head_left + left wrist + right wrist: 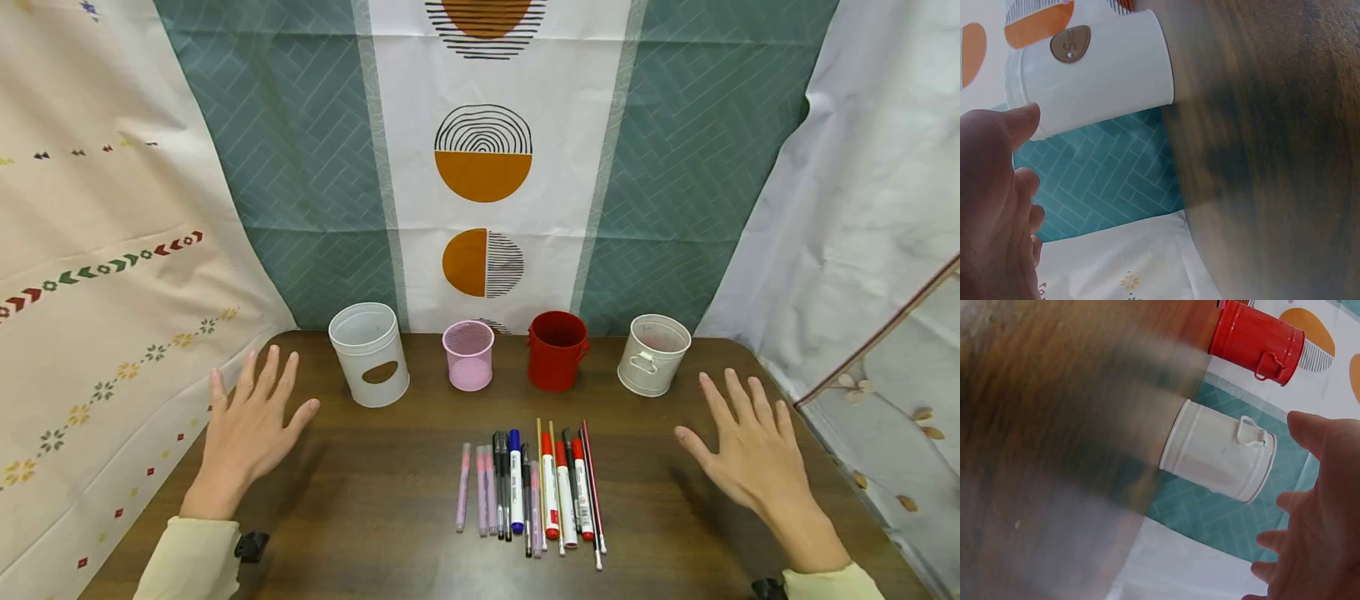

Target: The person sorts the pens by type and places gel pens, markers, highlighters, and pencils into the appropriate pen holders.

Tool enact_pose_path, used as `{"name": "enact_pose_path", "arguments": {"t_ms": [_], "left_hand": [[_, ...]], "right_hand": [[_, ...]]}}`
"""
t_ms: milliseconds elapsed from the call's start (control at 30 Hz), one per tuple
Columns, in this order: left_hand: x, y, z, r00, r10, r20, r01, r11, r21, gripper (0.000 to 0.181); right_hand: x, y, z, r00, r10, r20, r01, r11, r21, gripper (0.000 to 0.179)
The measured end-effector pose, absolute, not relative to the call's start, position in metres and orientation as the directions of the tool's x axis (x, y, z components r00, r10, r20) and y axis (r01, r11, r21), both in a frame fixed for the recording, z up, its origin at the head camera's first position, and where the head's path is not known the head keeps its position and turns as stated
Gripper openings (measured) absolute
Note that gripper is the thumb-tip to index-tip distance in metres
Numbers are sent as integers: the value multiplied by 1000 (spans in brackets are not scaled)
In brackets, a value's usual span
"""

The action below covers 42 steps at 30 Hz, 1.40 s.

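Note:
My left hand (251, 429) is spread with straight fingers at the table's left side, holding nothing. Nearest to it stands a tall white cup (369, 354) with a brown oval on its front. On the right, my right hand (753, 446) also has its fingers spread and holds nothing; a small white cup (654, 354) with a side handle is closest to it. Between the white cups stand a pink mesh cup (468, 357) and a red cup (557, 352). In front of them lies a row of markers (550, 483), pens (462, 487) and pencils (592, 492), side by side.
The cups line the back edge of the brown wooden table (375, 517). Behind hangs a green and white patterned cloth (483, 167). A cream cloth (112, 333) bounds the left side and a white cloth (862, 275) the right.

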State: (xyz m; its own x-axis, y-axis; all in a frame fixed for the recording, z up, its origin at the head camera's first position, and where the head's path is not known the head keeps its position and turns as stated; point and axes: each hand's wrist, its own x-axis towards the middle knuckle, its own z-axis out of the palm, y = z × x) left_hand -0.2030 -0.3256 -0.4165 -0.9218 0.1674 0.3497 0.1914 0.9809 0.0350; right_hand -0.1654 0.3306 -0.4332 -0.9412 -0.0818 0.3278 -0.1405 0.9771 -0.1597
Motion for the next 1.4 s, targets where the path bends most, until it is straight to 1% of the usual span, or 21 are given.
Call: {"name": "enact_pose_path", "arguments": {"t_ms": [433,633,800,1000,1267,1400], "left_hand": [[-203,-327,-414,-931,157,331,185,981,58,82],[-209,-325,-413,-935,164,313,206,973,104,84],[-219,-322,-407,-937,183,297,235,960,151,86],[-229,-325,-399,-943,180,280,248,942,228,91],[-242,-321,-394,-969,127,211,203,895,397,100],[-249,-317,-397,-969,129,213,217,858,466,103]], "right_hand": [[-165,331,-430,-938,-86,336,-143,979,-148,89],[-165,328,-428,-935,-91,343,-150,977,-151,89],[-167,322,-421,-934,-98,344,-167,970,-176,87],[-173,309,-411,-920,-126,370,-209,958,-194,83],[-177,287,-397,-899,-153,411,-262,938,-225,79],[-181,274,-393,-881,-165,442,-291,928,-232,73]]}}
